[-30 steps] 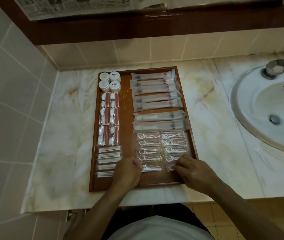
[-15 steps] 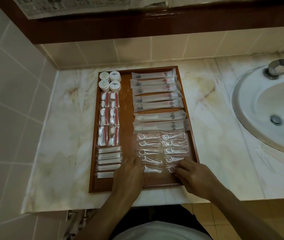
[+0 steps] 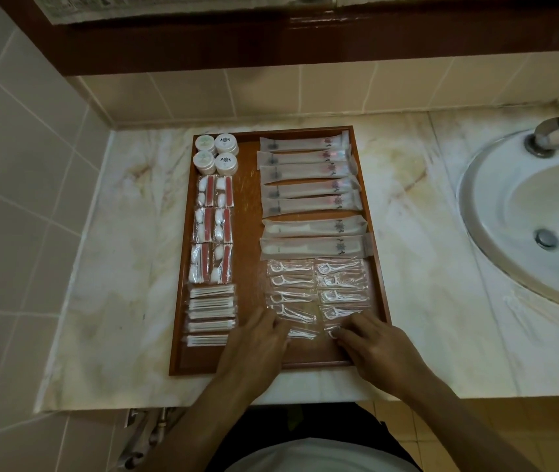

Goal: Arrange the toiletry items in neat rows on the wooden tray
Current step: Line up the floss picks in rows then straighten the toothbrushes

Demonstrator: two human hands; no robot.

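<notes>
Fingers of both hands [image 3: 254, 342] seemingly touching floss packets [image 3: 308, 333], wooden tray [image 3: 249, 212]

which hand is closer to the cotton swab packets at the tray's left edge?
Left. The left hand rests just right of the cotton swab packets, nearly beside the lowest one. The right hand sits further right, on the floss pick packets.

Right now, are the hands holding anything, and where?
Nothing is lifted. The left hand and right hand lie flat, fingertips pressing the nearest floss pick packets on the tray.
</notes>
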